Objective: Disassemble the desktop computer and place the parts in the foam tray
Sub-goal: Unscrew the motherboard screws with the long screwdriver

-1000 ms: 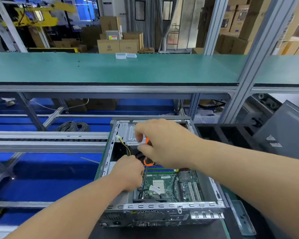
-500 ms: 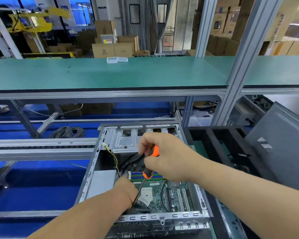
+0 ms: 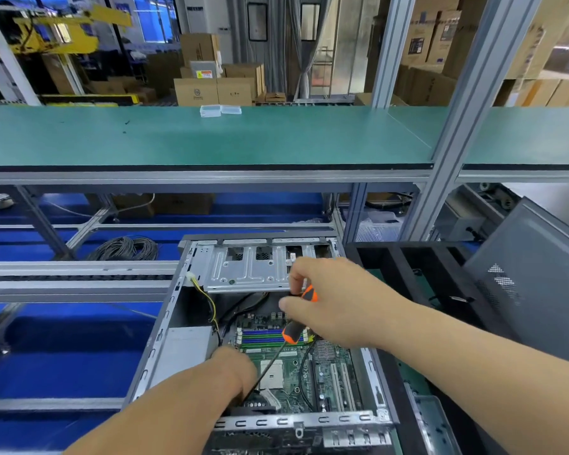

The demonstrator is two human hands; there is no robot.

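Observation:
The open desktop computer case (image 3: 165,326) lies flat in front of me, its green motherboard (image 3: 329,379) exposed. My right hand (image 3: 335,303) grips the orange-and-black handle of a screwdriver (image 3: 293,333); its thin shaft slants down-left over the board. My left hand (image 3: 234,369) reaches into the case by the shaft's lower end, with its fingers hidden behind the hand. Right of the case stands the black foam tray (image 3: 404,267).
A silver drive cage (image 3: 250,267) spans the far end of the case and a grey power supply (image 3: 184,353) fills its left side. A grey side panel (image 3: 532,284) leans at the right. A green shelf (image 3: 211,139) runs above; a cable coil (image 3: 125,247) lies left.
Both hands moved from the drive cage end toward the near part of the motherboard. More of the screwdriver handle and shaft now shows. Little changed in the last half second.

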